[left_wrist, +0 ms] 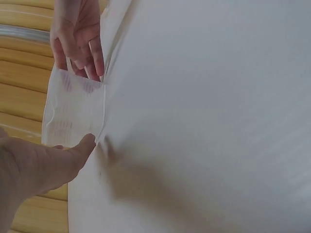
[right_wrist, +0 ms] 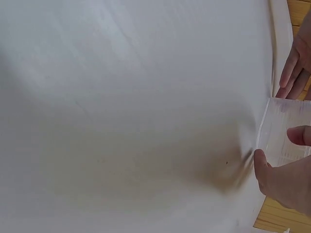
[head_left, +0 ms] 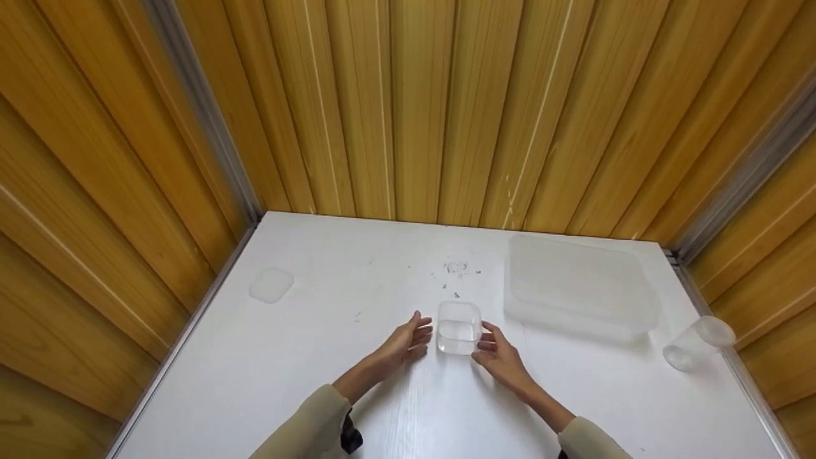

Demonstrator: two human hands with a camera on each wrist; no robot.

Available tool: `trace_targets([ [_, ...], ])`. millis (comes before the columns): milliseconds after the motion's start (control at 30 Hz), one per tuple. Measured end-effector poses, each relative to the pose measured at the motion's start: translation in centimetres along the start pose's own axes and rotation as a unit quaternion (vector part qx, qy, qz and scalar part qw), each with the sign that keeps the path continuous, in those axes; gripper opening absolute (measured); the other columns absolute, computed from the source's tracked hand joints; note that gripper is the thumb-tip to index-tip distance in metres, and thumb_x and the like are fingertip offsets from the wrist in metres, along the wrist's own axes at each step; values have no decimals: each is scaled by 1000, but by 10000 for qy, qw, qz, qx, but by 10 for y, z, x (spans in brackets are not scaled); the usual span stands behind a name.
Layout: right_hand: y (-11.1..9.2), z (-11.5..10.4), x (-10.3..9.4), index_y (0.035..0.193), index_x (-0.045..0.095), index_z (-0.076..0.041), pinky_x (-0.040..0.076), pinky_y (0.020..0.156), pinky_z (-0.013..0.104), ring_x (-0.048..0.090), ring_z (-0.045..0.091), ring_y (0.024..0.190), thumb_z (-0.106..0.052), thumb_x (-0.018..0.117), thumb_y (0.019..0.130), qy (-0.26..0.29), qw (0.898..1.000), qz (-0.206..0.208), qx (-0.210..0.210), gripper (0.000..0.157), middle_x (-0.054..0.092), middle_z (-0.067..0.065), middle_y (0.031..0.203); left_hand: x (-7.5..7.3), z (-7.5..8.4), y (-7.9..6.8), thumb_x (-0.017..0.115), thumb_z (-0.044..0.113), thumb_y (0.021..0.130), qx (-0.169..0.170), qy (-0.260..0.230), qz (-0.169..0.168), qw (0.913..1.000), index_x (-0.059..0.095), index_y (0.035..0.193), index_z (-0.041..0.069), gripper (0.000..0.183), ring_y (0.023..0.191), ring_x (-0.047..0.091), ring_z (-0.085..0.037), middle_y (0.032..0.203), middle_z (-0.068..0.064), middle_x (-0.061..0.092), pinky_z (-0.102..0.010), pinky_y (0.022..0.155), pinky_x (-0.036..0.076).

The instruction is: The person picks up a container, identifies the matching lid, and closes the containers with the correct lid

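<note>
A small clear plastic box with rounded corners stands on the white table between the two hands. The left hand is just off its left side, fingers fairly straight and a narrow gap between. On the other side, the right hand rests its fingertips against the box's right wall, the thumb near its front corner. Both wrist views show the box from the side: the left wrist view has the left thumb near its corner, and the right wrist view has the right thumb at its edge.
A large translucent lidded bin sits at the back right. Beside it a clear cup lies tilted near the right edge. A small translucent lid lies at left. Dark specks mark the table behind the box; wood-grain walls enclose it.
</note>
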State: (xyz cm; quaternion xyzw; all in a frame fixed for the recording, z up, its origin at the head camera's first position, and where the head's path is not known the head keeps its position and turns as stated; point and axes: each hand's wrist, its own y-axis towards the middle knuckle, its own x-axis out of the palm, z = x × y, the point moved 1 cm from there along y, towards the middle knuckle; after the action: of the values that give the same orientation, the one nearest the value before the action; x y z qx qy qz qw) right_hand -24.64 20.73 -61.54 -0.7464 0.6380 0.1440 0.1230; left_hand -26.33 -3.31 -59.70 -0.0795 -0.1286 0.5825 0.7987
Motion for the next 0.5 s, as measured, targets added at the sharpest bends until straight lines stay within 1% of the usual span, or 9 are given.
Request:
trace_targets([
  [67, 3, 3, -2, 152, 37, 4, 55, 102, 49, 62, 41, 120, -4, 76, 86, -50, 10000, 20, 47, 77, 57, 28, 132, -16, 6, 2, 35, 37, 112, 100, 35, 311, 9995, 35, 153, -8, 61, 150, 34, -45, 160, -30, 35, -52, 123, 33],
  [133, 8, 5, -1, 154, 33, 3, 55, 102, 46, 62, 38, 118, -7, 81, 83, -108, 9999, -41, 65, 85, 56, 28, 132, -43, 16, 3, 43, 28, 110, 238, -85, 838, 9962, 39, 150, -10, 55, 147, 38, -44, 156, -30, 40, -53, 122, 35],
  [233, 12, 10, 1, 154, 31, 4, 57, 100, 42, 64, 34, 114, -10, 86, 80, -142, 9998, -157, 42, 94, 56, 27, 131, -90, 31, 4, 47, 16, 106, 352, -368, 1822, 9819, 45, 145, -10, 47, 138, 46, -42, 148, -30, 48, -52, 118, 39],
  [267, 13, 11, 1, 154, 30, 4, 57, 99, 42, 65, 33, 113, -10, 87, 79, -144, 9997, -191, 11, 96, 57, 27, 130, -107, 35, 3, 47, 14, 105, 396, -376, 2166, 9747, 46, 145, -10, 46, 135, 47, -41, 146, -29, 49, -51, 117, 40],
  [300, 15, 12, 2, 154, 30, 4, 57, 99, 41, 65, 32, 112, -10, 88, 78, -116, 9997, -223, -2, 97, 57, 27, 130, -125, 37, 2, 47, 13, 105, 484, -179, 2568, 9651, 48, 144, -9, 45, 133, 49, -41, 143, -29, 52, -51, 116, 41],
  [333, 16, 12, 3, 154, 30, 4, 58, 98, 42, 66, 32, 111, -9, 88, 78, -89, 9996, -248, -29, 98, 57, 27, 129, -143, 38, 1, 46, 11, 104, 612, 93, 2977, 9526, 50, 142, -10, 43, 131, 51, -41, 141, -29, 54, -50, 114, 43],
  [400, 20, 11, 4, 154, 30, 4, 58, 98, 42, 65, 30, 109, -8, 90, 76, -93, 9996, -258, -30, 99, 58, 25, 128, -177, 33, -5, 45, 9, 103, 762, 686, 3879, 9160, 54, 139, -9, 41, 125, 55, -42, 135, -30, 58, -50, 110, 46],
  [433, 21, 10, 4, 155, 30, 4, 57, 99, 43, 65, 30, 109, -8, 90, 75, -102, 9996, -264, -23, 100, 58, 25, 128, -193, 29, -8, 45, 9, 102, 787, 1002, 4335, 8921, 56, 136, -9, 40, 122, 57, -43, 131, -31, 60, -51, 107, 47],
  [500, 24, 8, 3, 154, 31, 4, 58, 98, 42, 64, 29, 107, -9, 91, 74, -163, 9996, -241, 2, 101, 57, 24, 126, -221, 21, -17, 45, 7, 100, 650, 1506, 5123, 8430, 58, 132, -11, 39, 120, 59, -46, 127, -33, 62, -53, 104, 46],
])
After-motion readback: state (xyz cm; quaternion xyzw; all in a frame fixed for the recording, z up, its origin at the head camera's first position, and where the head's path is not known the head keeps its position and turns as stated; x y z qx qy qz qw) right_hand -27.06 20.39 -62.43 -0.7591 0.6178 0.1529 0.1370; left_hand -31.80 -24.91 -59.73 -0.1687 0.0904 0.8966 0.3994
